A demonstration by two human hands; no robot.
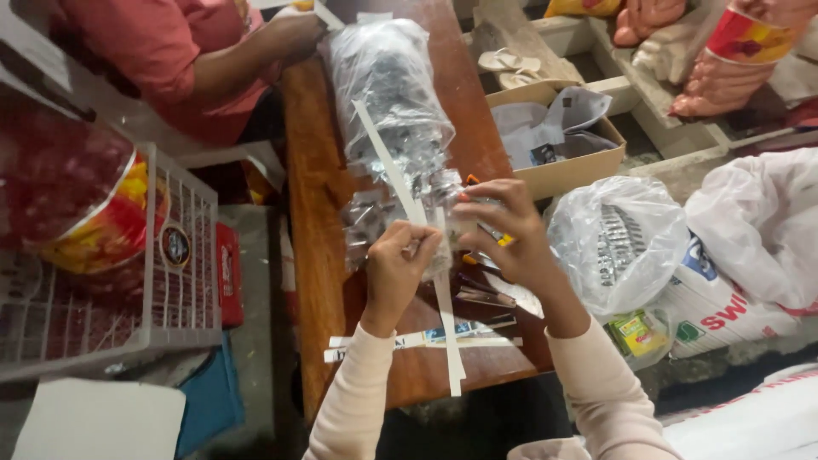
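with our left hand (399, 255) pinching the long white strip (400, 183) and our right hand (503, 226) closed on the clear plastic bag (392, 85) lying on the wooden table (311, 187), we judge a hard tug could tear the strip.

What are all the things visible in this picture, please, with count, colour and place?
long white paper strip: one, white, held over the bench
clear plastic bag of shiny silver pieces: one, lying on the bench
narrow brown wooden bench: one, centre
white strips lying crosswise: a few, near end of bench
open cardboard box: one, tan, right of bench
round clear plastic bag: one, right, on floor
white woven sack: one, far right
white wire basket: one, left
other person in red shirt: one, top left
left hand: pinching the strip
right hand: on the bag, yellow-tipped tool beside it
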